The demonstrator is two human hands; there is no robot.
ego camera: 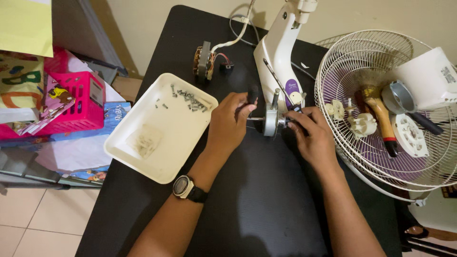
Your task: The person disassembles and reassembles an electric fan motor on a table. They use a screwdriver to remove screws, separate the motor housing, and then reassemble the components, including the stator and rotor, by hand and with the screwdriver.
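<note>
While both hands close on the small fan rotor and shaft assembly (270,120) at the middle of the black table (247,209), the work looks to be mid-disassembly: the left hand (231,124) pinches the dark end on the shaft's left, the right hand (312,135) grips the shaft's right end beside the white fan stand (278,52). The next move likely calls for steady counter-holding and a twist or pull. The white tray (143,157) of screws (190,100) lies just left; the wire fan guard (381,162) sits right.
</note>
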